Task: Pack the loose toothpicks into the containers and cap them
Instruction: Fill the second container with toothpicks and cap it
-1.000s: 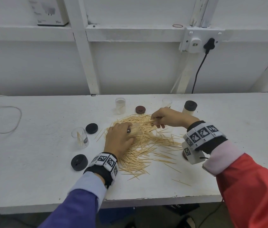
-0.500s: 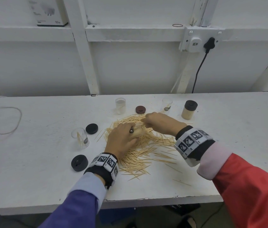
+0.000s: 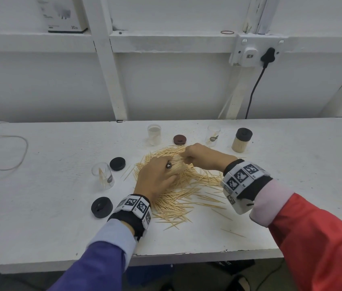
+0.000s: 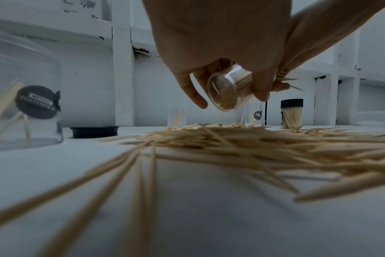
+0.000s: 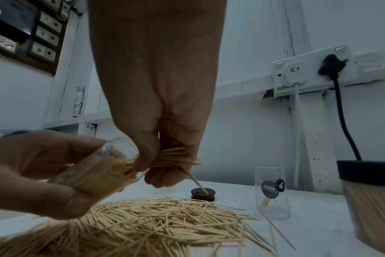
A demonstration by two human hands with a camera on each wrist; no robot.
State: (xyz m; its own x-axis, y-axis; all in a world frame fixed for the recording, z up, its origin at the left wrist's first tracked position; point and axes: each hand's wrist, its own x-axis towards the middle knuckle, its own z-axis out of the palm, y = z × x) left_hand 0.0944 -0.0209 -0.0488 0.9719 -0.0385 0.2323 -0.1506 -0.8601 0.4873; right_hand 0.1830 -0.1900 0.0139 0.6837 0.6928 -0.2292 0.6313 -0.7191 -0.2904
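Note:
A heap of loose toothpicks [image 3: 184,185] [image 4: 264,144] [image 5: 156,220] lies mid-table. My left hand [image 3: 157,175] [image 5: 40,175] holds a clear container [image 4: 229,88] [image 5: 101,172] tilted on its side above the heap, nearly full of toothpicks. My right hand [image 3: 195,156] [image 5: 163,156] pinches a bunch of toothpicks [image 5: 176,160] at the container's open mouth. A full container with a black cap [image 3: 241,140] [image 4: 291,113] stands at the back right. Three more clear containers stand uncapped: back middle [image 3: 154,134], back right [image 3: 213,135] [image 5: 271,189], and left [image 3: 102,175] [image 4: 22,97].
Loose caps lie on the white table [image 3: 39,185]: a brown one [image 3: 180,139] [image 5: 203,193] at the back, black ones at the left [image 3: 117,163] and front left [image 3: 101,207]. A cable [image 3: 8,152] loops at far left. A plugged wall socket [image 3: 256,51] is behind.
My right hand has moved left from near the capped container to the mouth of the container in my left hand. My left hand has stayed over the heap.

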